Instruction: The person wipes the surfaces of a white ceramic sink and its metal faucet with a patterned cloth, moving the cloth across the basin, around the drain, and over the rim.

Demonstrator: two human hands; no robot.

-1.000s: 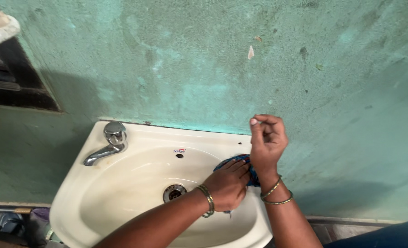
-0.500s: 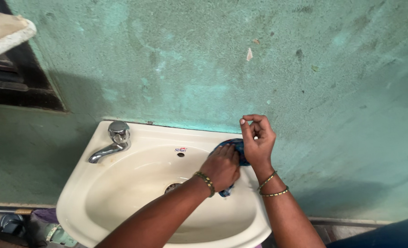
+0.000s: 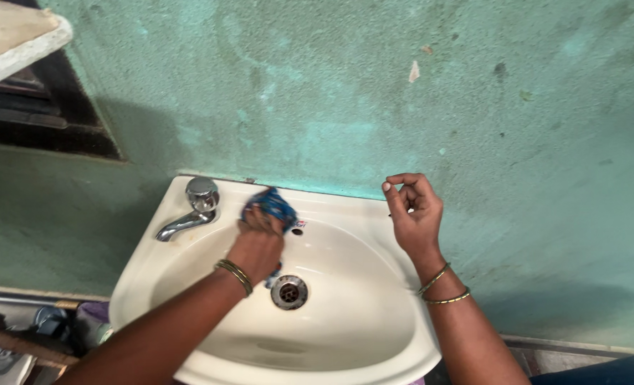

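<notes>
My left hand [image 3: 257,246] presses a blue patterned cloth [image 3: 272,203] against the back inner wall of a cream wash basin [image 3: 374,335], just right of the chrome tap [image 3: 192,208]. My right hand [image 3: 415,214] rests at the basin's back right rim, its fingers curled loosely and holding nothing that I can see. Both wrists carry thin bangles. The metal drain [image 3: 289,291] lies in the bowl just below my left hand.
The basin is fixed to a rough green wall [image 3: 374,93]. A dark window recess with a pale ledge [image 3: 17,39] sits at upper left. Clutter lies on the floor at lower left [image 3: 53,324].
My left hand has slid the cloth from the basin's right back rim leftward across the bowl to a spot beside the tap. My right hand stayed at the right rim.
</notes>
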